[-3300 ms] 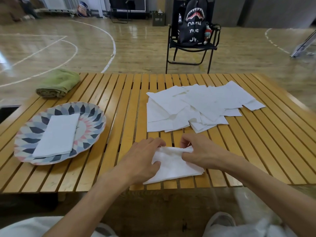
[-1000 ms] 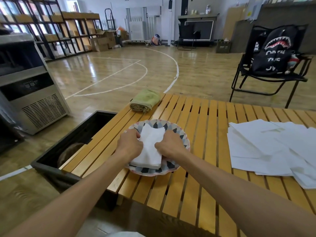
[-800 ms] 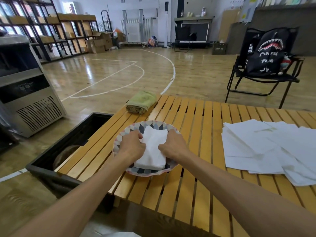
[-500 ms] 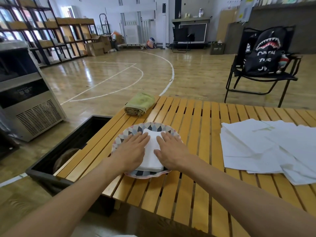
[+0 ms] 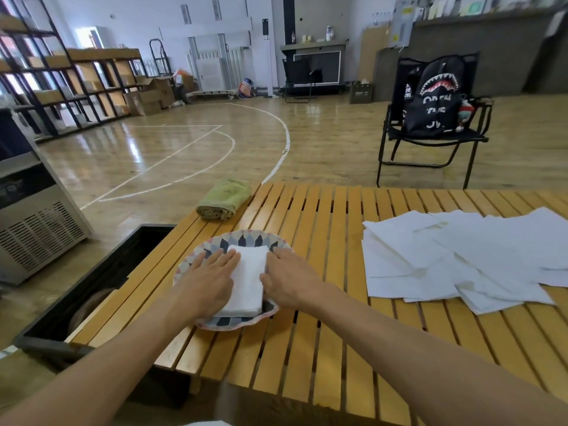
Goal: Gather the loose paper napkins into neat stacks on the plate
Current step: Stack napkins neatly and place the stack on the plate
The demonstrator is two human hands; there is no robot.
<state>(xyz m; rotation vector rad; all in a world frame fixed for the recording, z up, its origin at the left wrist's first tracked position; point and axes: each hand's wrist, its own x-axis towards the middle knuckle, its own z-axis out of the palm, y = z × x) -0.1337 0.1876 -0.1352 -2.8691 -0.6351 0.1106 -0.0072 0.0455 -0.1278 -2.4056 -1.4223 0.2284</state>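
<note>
Slatted wooden desk [image 5: 332, 348] in a gym hall, loose napkins [image 5: 461, 259] spread well apart to the right. On the plate [image 5: 246, 238], left hand [image 5: 207, 279] and right hand [image 5: 289, 281] flanking the napkin stack [image 5: 247, 279], fingers straight and flat, pressing its sides, probably to square the edges.

A slatted yellow wooden table [image 5: 322, 348] is carrying a round plate with a blue-and-pink geometric rim [image 5: 246, 239] near its left edge, a rolled green towel [image 5: 224, 199] lying beyond the plate, and loose white paper napkins [image 5: 461, 259] sprawling well right of the plate.
</note>
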